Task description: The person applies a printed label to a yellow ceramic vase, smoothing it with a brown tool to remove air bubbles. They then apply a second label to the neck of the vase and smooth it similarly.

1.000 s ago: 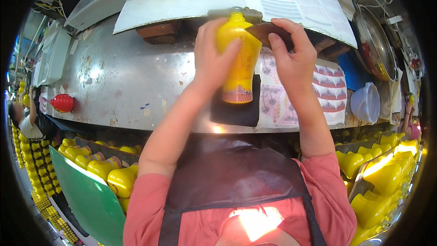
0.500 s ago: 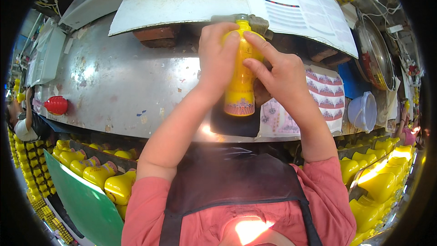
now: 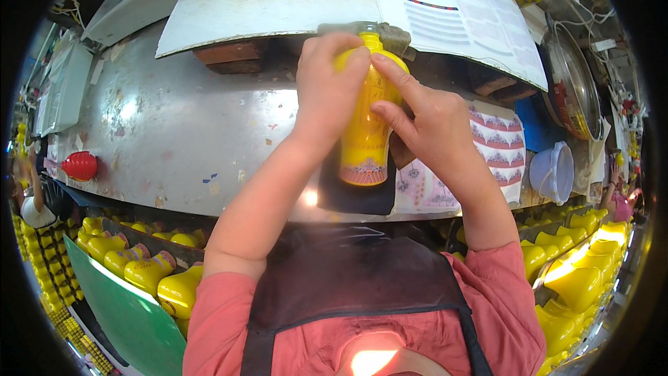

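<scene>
A glossy yellow vase lies on its side, its neck away from me and a pink-and-blue patterned band round its near end. My left hand is closed over the left side of its shoulder, thumb near the neck. From the right, my right hand grips it, index fingertip at the shoulder and thumb on the body; its other fingers are mostly hidden. Under the vase's near end is a dark pad. Patterned decal sheets lie just right of it. Behind the neck sits a greyish block.
A metal worktable carries a red object at left and a pale blue bucket at right. White boards rest on bricks at the back. Yellow vases stand in rows on both sides of me, beside a green panel.
The vase's near end sits slightly closer to me. My left fingers have shifted a little over the shoulder, and the whole view has moved slightly.
</scene>
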`<move>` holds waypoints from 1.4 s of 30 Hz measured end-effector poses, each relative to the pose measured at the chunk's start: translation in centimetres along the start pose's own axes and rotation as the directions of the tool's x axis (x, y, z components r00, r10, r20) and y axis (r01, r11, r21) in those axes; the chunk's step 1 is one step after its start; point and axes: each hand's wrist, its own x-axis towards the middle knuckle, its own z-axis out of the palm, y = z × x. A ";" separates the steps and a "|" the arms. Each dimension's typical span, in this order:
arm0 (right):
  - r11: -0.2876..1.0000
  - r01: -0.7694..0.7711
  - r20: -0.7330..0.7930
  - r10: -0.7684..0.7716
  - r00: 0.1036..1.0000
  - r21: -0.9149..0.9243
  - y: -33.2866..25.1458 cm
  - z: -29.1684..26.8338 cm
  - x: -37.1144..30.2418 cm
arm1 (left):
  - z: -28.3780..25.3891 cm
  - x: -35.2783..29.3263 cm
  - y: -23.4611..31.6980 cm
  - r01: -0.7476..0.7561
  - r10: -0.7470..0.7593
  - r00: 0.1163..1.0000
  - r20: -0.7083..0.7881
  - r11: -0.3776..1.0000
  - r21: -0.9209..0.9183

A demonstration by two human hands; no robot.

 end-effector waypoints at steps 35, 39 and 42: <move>0.944 -0.082 -0.205 0.154 0.966 0.321 -0.7 -1.4 3.9 | -1.4 -1.3 -2.3 -0.510 0.495 0.860 0.123 0.841 0.182; 0.996 0.024 -0.199 -0.007 0.980 0.084 -0.3 -1.3 4.5 | -1.2 -1.5 -1.9 -0.472 0.459 0.881 0.113 0.865 0.171; 0.952 -0.007 -0.176 0.064 0.982 0.305 1.3 -1.9 5.9 | -0.6 -1.5 -1.1 -0.376 0.373 0.927 0.051 0.921 0.099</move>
